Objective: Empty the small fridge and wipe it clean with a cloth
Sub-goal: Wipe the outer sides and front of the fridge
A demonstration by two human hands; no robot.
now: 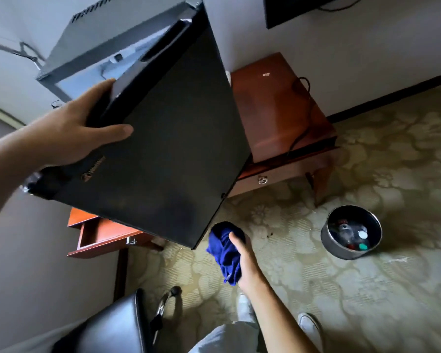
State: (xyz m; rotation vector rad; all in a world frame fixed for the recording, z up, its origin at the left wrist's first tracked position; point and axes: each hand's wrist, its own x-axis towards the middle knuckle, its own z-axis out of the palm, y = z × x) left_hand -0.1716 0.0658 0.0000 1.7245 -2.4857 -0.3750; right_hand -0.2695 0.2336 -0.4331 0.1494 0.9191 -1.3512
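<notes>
The small black fridge stands at the upper left with its black door swung partly out toward me. My left hand grips the door's top edge, thumb on the front face. A slice of the pale interior shows behind the door; I cannot tell what is inside. My right hand hangs below the door's lower corner, closed on a bunched blue cloth. The cloth is apart from the fridge.
A wooden desk with a cable on it stands right of the fridge. An open wooden drawer juts out below the door. A round metal bin holding bottles sits on the patterned carpet. A black chair is near my legs.
</notes>
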